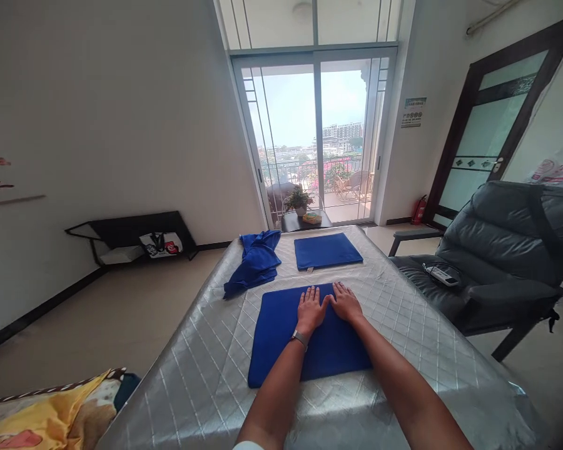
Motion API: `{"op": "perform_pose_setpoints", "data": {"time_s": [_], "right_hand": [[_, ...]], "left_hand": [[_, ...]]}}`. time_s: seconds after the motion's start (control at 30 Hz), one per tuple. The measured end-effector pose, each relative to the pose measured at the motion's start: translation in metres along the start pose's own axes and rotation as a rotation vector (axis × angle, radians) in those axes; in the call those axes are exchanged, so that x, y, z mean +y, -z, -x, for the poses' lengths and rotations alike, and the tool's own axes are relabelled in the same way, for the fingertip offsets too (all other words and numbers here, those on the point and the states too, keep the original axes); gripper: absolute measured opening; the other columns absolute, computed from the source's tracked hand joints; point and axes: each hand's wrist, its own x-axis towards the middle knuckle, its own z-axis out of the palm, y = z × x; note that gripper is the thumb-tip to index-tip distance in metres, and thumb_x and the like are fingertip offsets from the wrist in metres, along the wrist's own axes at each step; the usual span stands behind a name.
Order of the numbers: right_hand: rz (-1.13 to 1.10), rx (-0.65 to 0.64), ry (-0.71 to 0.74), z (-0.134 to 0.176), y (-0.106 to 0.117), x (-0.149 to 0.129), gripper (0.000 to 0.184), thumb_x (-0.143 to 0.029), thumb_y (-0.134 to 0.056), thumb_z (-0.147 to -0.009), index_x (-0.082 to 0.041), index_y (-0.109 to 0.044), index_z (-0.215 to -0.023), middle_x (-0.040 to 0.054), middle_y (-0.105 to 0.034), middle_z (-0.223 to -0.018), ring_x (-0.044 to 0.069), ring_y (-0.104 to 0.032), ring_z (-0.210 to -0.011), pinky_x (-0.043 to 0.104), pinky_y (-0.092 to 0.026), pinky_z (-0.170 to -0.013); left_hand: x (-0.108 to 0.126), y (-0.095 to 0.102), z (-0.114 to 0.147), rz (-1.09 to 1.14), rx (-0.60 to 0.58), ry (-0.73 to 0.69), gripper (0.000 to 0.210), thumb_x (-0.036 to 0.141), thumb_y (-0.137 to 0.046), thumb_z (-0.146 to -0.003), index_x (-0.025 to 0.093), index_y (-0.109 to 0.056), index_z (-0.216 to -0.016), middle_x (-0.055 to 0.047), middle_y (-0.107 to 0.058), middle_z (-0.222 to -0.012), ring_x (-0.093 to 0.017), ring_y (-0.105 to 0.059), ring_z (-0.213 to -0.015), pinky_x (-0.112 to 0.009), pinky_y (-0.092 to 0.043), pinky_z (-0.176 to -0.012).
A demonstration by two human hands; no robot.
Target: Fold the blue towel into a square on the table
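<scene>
My left hand (312,309) lies flat on a blue folded cloth (274,337), fingers stretched out toward its far edge. Beside it my right hand (346,302) also rests flat on that cloth, near the far right corner, and the two thumbs meet. The cloth is spread smooth on a table with a silvery quilted cover (206,362). Farther back lies a second blue folded cloth (328,251), flat, with a small white tag at its near edge. To its left a crumpled blue cloth (258,259) sits in a loose heap.
A grey recliner (492,244) with a remote-like device (441,275) on its seat stands at the right. Behind the table a small stand bears a potted plant (299,199). At the left wall is a low black rack (141,237); yellow bedding (51,412) lies lower left.
</scene>
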Motion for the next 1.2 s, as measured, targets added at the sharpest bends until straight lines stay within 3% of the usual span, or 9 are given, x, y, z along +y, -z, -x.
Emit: {"op": "perform_pose_setpoints", "data": {"time_s": [0.13,0.37,0.5,0.6,0.8,1.0,1.2], "right_hand": [[-0.003,-0.005,-0.014,0.001,0.002,-0.002,0.065,-0.041,-0.027,-0.099,-0.009,-0.03,-0.156,0.0088,-0.028,-0.164,0.02,-0.02,-0.152,0.038,-0.012,-0.123],[0.027,-0.03,-0.022,0.0,0.004,-0.001,0.066,-0.043,-0.024,-0.1,-0.01,-0.03,-0.157,0.0072,-0.027,-0.164,0.019,-0.02,-0.152,0.037,-0.013,-0.123],[0.045,-0.033,-0.021,0.0,0.003,-0.002,0.066,-0.043,-0.023,-0.1,-0.011,-0.029,-0.157,0.0078,-0.026,-0.164,0.019,-0.02,-0.152,0.037,-0.013,-0.123],[0.064,-0.025,-0.015,0.002,0.004,-0.005,0.065,-0.041,-0.023,-0.1,-0.009,-0.03,-0.156,0.0098,-0.028,-0.164,0.02,-0.02,-0.152,0.038,-0.013,-0.123],[0.112,-0.007,0.022,0.001,0.01,-0.011,0.063,-0.033,-0.029,-0.098,-0.009,-0.032,-0.155,0.0099,-0.028,-0.163,0.019,-0.015,-0.153,0.037,0.0,-0.124],[0.098,-0.07,-0.099,-0.002,0.007,-0.006,0.067,-0.042,-0.022,-0.099,-0.011,-0.024,-0.158,0.0104,-0.023,-0.165,0.023,-0.018,-0.153,0.044,-0.012,-0.122],[0.066,-0.086,-0.125,-0.002,0.002,-0.001,0.068,-0.047,-0.018,-0.1,-0.014,-0.018,-0.16,0.006,-0.018,-0.167,0.02,-0.013,-0.154,0.04,-0.008,-0.123]], "left_hand": [[-0.032,0.01,0.005,-0.046,-0.012,0.059,0.077,0.062,-0.01,-0.099,0.016,-0.038,-0.153,-0.012,-0.036,-0.16,-0.024,-0.027,-0.151,-0.046,-0.02,-0.124],[-0.108,0.032,0.026,-0.111,0.011,0.19,0.075,0.06,-0.013,-0.099,0.014,-0.037,-0.153,-0.014,-0.035,-0.16,-0.027,-0.027,-0.15,-0.048,-0.018,-0.123],[-0.133,0.035,0.035,-0.132,0.017,0.244,0.076,0.06,-0.012,-0.099,0.012,-0.036,-0.154,-0.016,-0.032,-0.162,-0.028,-0.026,-0.151,-0.047,-0.021,-0.122],[-0.136,0.033,0.036,-0.137,0.016,0.247,0.079,0.061,-0.014,-0.098,0.009,-0.035,-0.154,-0.017,-0.03,-0.162,-0.029,-0.025,-0.151,-0.045,-0.021,-0.122],[-0.134,0.033,0.035,-0.138,0.027,0.253,0.075,0.06,-0.015,-0.099,0.012,-0.036,-0.153,-0.016,-0.033,-0.161,-0.028,-0.027,-0.151,-0.045,-0.023,-0.121],[-0.133,0.035,0.036,-0.142,0.035,0.249,0.073,0.058,-0.018,-0.099,0.013,-0.037,-0.153,-0.016,-0.034,-0.161,-0.028,-0.027,-0.15,-0.046,-0.023,-0.121],[-0.13,0.037,0.037,-0.14,0.022,0.261,0.073,0.057,-0.018,-0.099,0.011,-0.036,-0.153,-0.016,-0.032,-0.161,-0.028,-0.026,-0.151,-0.045,-0.02,-0.122]]}}
